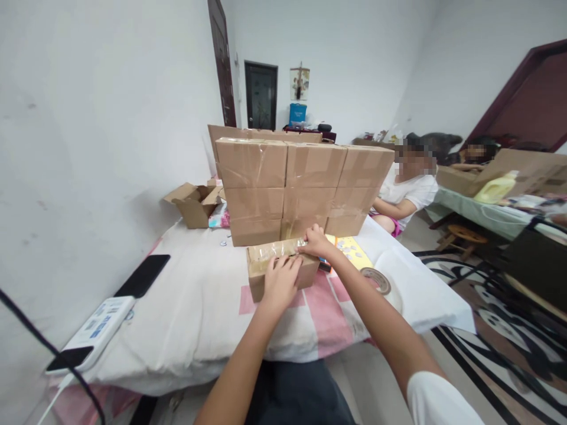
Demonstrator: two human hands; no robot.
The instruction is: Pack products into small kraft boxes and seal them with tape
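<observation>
A small cardboard box [261, 277] sits on the cloth-covered table in front of me, with shiny clear packing tape [277, 249] along its top. My left hand [282, 277] lies over the box's front edge, its fingers stretched out flat on the top. At the right end of the top, my right hand [314, 242] has its fingers bent together in a pinch at the tape. Just what lies between those fingertips is partly hidden. To the right, beyond my forearm, a roll of tape [376, 281] rests on the table.
Behind the box stands a stack of taped cardboard boxes [310, 186]. An open carton [195, 206] is at the back left. A black phone [142, 275] and a white power strip [95, 330] lie left. A person in a white shirt [411, 192] sits at right, near another table.
</observation>
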